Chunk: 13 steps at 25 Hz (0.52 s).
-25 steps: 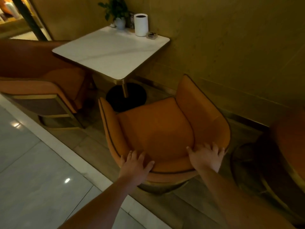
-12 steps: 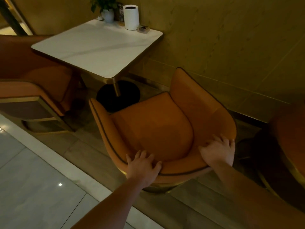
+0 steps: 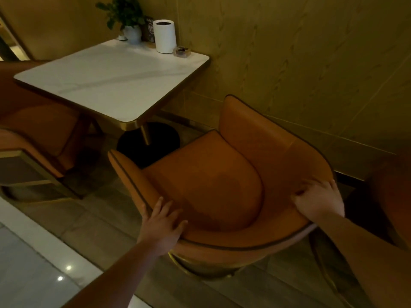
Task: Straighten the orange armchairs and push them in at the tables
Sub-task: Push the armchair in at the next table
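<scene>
An orange armchair [image 3: 206, 181] with dark piping stands in front of me, its seat facing a white marble-top table [image 3: 111, 78]. The seat's front edge lies just short of the table's near corner and black round base [image 3: 151, 143]. My left hand [image 3: 162, 221] grips the backrest rim at its left side, fingers spread over the top. My right hand [image 3: 318, 201] grips the rim at the right side, fingers curled over it. A second orange armchair [image 3: 37, 138] sits across the table at the left, partly under it.
A potted plant [image 3: 126, 18], a white cylinder [image 3: 165, 36] and a small dish [image 3: 182, 51] stand at the table's far edge by the wall [image 3: 300, 63]. Another orange chair [image 3: 391, 196] is close at the right. Glossy tiles [image 3: 29, 270] lie at the lower left.
The armchair has turned: my right hand moved further right and forward along the rim, my left hand stayed on the left side. The chair stands a little nearer the wall side.
</scene>
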Available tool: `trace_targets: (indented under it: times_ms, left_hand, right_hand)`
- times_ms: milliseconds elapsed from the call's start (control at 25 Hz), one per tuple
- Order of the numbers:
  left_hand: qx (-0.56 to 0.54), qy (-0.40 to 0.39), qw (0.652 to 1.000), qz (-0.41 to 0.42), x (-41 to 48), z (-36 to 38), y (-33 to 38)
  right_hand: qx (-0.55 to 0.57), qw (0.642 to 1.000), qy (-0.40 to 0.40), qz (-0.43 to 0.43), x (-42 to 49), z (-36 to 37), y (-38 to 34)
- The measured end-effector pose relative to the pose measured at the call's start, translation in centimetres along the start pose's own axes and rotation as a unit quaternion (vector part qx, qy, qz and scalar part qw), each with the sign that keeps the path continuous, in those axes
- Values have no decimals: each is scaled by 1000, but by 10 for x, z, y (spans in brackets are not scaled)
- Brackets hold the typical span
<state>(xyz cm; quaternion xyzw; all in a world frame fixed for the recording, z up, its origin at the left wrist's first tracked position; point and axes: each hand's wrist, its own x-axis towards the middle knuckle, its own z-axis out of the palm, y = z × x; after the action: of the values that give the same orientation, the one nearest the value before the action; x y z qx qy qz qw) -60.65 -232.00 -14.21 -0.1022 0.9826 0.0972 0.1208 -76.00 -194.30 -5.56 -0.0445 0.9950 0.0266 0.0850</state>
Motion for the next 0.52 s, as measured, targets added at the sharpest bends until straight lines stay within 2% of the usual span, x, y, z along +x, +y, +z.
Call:
trace_targets:
  times_ms: [200,520]
  left_hand:
    - [-24,7,1000,0,35,-2,32]
    - [-6,-10,1000,-4,100,-13,42]
  right_hand:
    - [-16,1000,-9,-5,46,-1,21]
    - [-9,1000,15,2,100,-11,23]
